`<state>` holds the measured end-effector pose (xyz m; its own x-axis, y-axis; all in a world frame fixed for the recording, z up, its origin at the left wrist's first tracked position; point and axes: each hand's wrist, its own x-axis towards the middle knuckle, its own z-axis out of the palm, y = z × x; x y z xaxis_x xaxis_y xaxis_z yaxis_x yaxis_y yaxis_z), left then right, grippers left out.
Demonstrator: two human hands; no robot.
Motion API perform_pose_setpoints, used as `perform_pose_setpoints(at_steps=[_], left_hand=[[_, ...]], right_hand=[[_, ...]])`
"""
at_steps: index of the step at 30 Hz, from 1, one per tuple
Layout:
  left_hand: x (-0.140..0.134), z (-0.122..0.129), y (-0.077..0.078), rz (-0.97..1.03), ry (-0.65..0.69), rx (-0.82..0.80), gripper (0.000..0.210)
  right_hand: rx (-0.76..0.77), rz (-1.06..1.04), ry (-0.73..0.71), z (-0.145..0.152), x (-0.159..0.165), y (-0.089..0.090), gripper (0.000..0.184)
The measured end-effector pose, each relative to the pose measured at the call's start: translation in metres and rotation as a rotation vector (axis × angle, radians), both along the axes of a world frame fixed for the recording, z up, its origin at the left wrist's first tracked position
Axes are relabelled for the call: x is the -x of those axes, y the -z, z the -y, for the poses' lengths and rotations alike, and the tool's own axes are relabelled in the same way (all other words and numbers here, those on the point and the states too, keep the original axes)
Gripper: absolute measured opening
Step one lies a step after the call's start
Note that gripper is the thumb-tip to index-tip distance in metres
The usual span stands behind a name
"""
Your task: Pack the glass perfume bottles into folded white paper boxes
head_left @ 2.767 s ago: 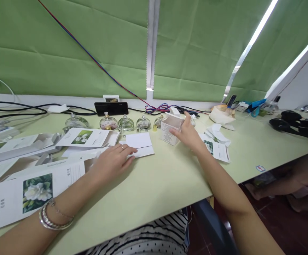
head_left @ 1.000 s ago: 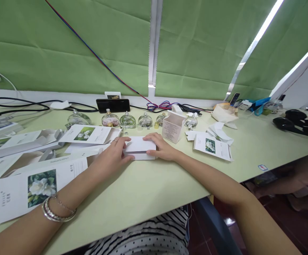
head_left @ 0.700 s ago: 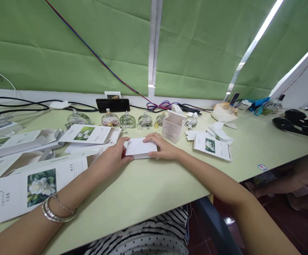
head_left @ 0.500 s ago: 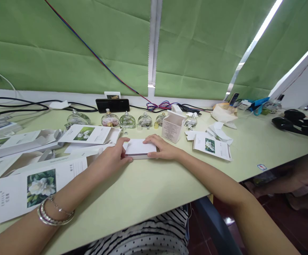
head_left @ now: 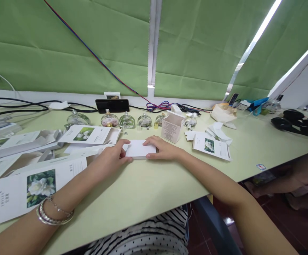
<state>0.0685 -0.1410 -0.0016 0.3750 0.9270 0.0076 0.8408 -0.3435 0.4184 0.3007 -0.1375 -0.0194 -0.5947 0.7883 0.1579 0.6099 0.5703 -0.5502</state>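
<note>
A flat, plain white box (head_left: 140, 148) lies on the table in front of me; whether it is a box or a neat stack of cards I cannot make out for sure. My left hand (head_left: 116, 153) grips its left end between thumb and fingers. At the right end, my right hand (head_left: 160, 148) holds it the same way, fingers on the top and far side, thumb near the front edge. Just behind my right hand stands an opened pinkish carton (head_left: 172, 127) with small print. Left of my left hand lie opened white cartons with flower pictures (head_left: 41, 187).
Several round glass perfume bottles (head_left: 127, 121) stand in a row at the back, with loose caps before them. A black phone (head_left: 112, 105) leans behind them. An opened flower carton (head_left: 211, 147) lies right. Black handsets (head_left: 297, 124) lie far right. Another person's limbs (head_left: 289, 180) show below the table.
The greyish band along the white box's front side no longer shows, and its front now looks evenly white. Both hands keep almost the same grip and place.
</note>
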Motion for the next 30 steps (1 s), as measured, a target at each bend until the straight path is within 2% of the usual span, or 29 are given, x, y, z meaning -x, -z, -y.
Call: perform_pose_setpoints(at_steps=[5,13,20,30], left_hand=[[0.001,-0.0012,-0.0019,-0.027,0.0,0.02,0.037],[0.0022,-0.0012,-0.0033,0.034,0.028,0.035,0.035],[0.0028,-0.0025,0.0004,0.035,0.026,0.026,0.032],[-0.0003,0.003,-0.0042,0.058,0.048,0.055,0.024]], right_hand=[[-0.01,0.026,0.009,0.0036,0.0006,-0.0034,0.048],[-0.07,0.11,0.001,0.004,0.002,-0.0028,0.053],[-0.015,0.03,0.045,-0.0004,-0.0018,-0.0005,0.051],[-0.012,0.097,-0.006,0.002,-0.0031,-0.0048,0.052]])
